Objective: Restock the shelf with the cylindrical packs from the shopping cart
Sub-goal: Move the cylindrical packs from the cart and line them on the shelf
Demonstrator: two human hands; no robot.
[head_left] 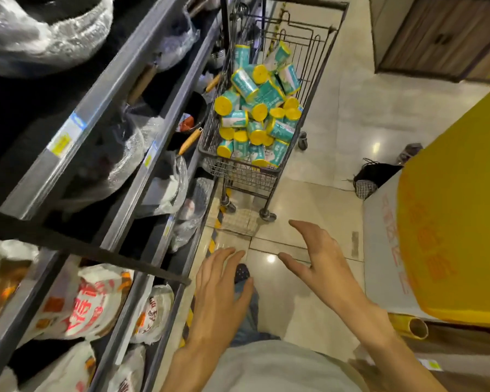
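A black wire shopping cart [269, 176] stands ahead on the tiled floor, beside the shelving. It holds several teal cylindrical packs with yellow lids [256, 111], piled loosely. The dark metal shelf unit [119, 89] runs along the left, its tiers filled with pans and bagged goods. My left hand [218, 290] hovers low in front of me with fingers spread and nothing in it. My right hand [320, 258] is stretched forward with the fingers straight and holds nothing. Both hands are well short of the cart.
A yellow-covered display stand [453, 222] with a white side panel fills the right. A dark bag [371, 176] lies on the floor beyond it. A wooden cabinet [441, 35] stands at the back right. Yellow-black tape [212, 239] marks the floor by the shelf base.
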